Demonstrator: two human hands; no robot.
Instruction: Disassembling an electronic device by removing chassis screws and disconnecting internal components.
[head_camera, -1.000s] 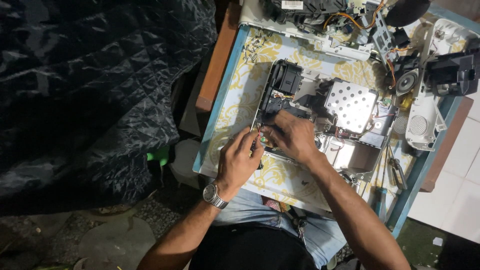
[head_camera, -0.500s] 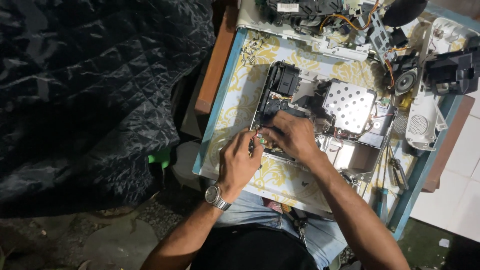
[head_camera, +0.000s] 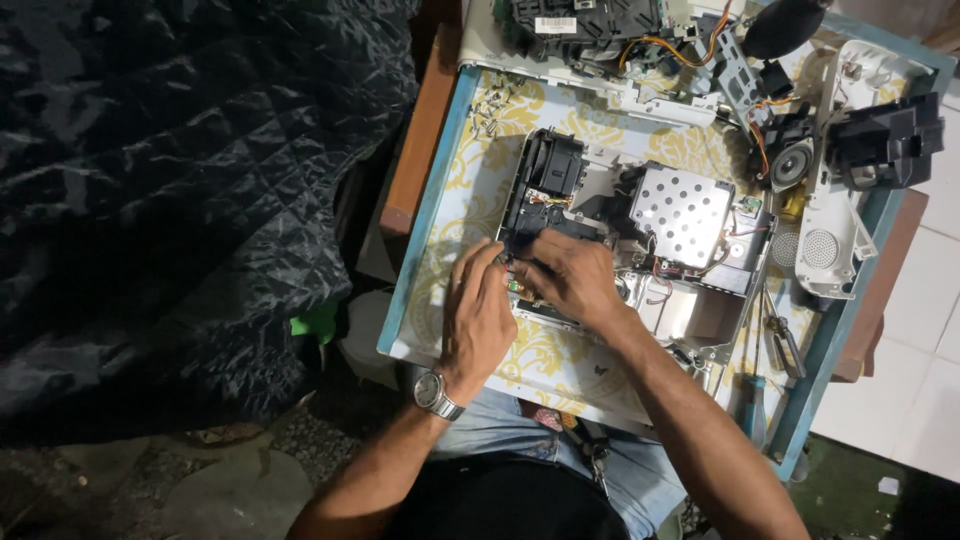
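An opened electronic device (head_camera: 600, 200) lies on a table covered with a yellow-patterned cloth (head_camera: 470, 190); it has a perforated metal shield (head_camera: 685, 210) and a black block (head_camera: 550, 165). My left hand (head_camera: 478, 315), with a wristwatch (head_camera: 435, 393) on the wrist, reaches its fingertips to the device's near-left corner. My right hand (head_camera: 572, 280) is curled over that same corner, its fingertips meeting the left ones. What sits between the fingers is hidden.
Several loose screws (head_camera: 487, 115) lie at the far left of the cloth. Another stripped unit with coloured wires (head_camera: 590, 25) sits at the back. A speaker (head_camera: 790, 165), a white housing (head_camera: 830, 240), pliers (head_camera: 780, 340) and a screwdriver (head_camera: 752, 410) are on the right. Dark quilted fabric (head_camera: 150, 200) fills the left.
Both hands stay at the same corner of the device. My left fingers have edged slightly toward the right hand; the view has shifted a little.
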